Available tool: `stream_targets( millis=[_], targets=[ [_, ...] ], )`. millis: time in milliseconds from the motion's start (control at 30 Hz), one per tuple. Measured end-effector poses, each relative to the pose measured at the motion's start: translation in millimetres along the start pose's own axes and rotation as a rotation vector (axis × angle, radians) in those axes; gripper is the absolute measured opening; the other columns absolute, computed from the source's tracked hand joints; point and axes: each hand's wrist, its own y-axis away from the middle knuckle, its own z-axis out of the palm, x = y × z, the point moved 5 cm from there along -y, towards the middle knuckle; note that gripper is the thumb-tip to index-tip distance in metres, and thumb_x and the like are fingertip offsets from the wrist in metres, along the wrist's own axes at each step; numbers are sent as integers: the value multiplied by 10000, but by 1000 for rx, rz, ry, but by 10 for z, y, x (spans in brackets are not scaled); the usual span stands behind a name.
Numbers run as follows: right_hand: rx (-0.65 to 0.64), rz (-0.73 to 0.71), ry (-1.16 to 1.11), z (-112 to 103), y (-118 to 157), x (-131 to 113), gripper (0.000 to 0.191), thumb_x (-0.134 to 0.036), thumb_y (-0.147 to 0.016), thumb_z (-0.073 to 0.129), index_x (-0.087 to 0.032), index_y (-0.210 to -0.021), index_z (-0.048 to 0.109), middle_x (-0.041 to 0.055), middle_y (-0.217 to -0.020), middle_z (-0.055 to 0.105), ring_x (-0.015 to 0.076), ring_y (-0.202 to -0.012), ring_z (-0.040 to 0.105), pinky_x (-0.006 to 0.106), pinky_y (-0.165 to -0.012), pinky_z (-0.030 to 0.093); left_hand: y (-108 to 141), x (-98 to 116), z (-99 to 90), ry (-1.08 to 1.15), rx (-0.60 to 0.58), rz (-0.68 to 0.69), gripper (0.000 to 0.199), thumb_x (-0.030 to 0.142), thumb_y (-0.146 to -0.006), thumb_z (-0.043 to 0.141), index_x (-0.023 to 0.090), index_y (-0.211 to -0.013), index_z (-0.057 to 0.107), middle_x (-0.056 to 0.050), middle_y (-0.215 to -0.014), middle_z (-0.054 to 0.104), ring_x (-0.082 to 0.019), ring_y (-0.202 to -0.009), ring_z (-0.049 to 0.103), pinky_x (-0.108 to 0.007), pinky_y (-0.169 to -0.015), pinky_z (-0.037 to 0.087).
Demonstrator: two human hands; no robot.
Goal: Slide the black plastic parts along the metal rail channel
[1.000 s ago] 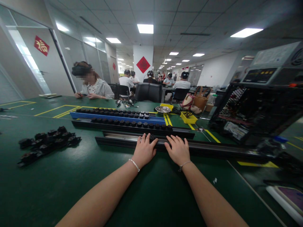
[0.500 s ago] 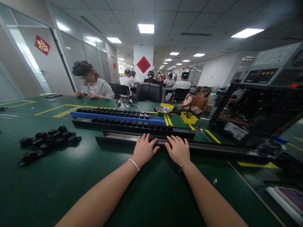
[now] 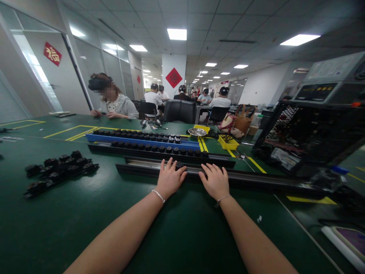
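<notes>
Black rail [image 3: 251,179] lies nr centre under your L hand [image 3: 170,169] & R hand [image 3: 211,172], fingers spread; can't tell if gripping. Far rows [image 3: 154,148] look mostly full; nr rail shows one blk part [image 3: 179,165]; left pile [image 3: 61,167] looks unplaced.

The rail [image 3: 248,179], long, straight and black with a shiny metallic inner strip, lies on the bench [image 3: 182,232], running from nine o'clock to just past three. The part [image 3: 180,165], small and dark, sits along it, towards nine o'clock from its middle.
</notes>
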Motion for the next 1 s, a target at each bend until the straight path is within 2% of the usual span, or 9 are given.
stream_targets(
  millis=[100, 167, 333, 433, 1000],
  targets=[
    [-7, 3, -6, 0, 1, -3, 453, -468, -899, 319, -271, -1245, 535, 34, -1297, 541, 247, -1226, 417, 483, -1038, 201, 5, -38, -22, -10, 33, -15, 339, 434, -893, 392, 346, -1085, 657, -78, -1170, 630, -314, -1247, 418, -586, -1045, 189],
    [-7, 4, -6, 2, 3, -3, 452, -468, -899, 318, -272, -1244, 536, 35, -1296, 542, 247, -1226, 417, 484, -1036, 202, 7, -55, -18, -16, 34, -17, 338, 421, -896, 390, 342, -1088, 657, -77, -1162, 635, -312, -1238, 431, -583, -1045, 199],
    [-1, -1, -7, 4, 5, 6, 457, -471, -901, 309, -272, -1244, 536, 36, -1295, 543, 246, -1224, 419, 478, -1035, 205, 2, -75, 28, -15, 7, -16, 342, 379, -906, 381, 321, -1107, 652, -95, -1173, 626, -286, -1202, 481, -465, -986, 362],
    [0, 3, -8, 4, 7, 11, 458, -474, -900, 308, -274, -1243, 537, 33, -1294, 544, 248, -1221, 421, 476, -1031, 211, -3, -76, 44, -13, 5, -7, 341, 367, -909, 383, 314, -1124, 643, -101, -1178, 622, -265, -1176, 511, -415, -958, 403],
    [27, 3, 21, 24, 16, 14, 450, -480, -899, 308, -296, -1239, 538, 25, -1288, 549, 247, -1212, 427, 450, -1004, 242, 1, -170, 28, -15, 63, 3, 314, 354, -901, 412, 292, -1055, 678, -95, -1112, 658, -255, -1108, 565, -424, -950, 407]
  ],
)
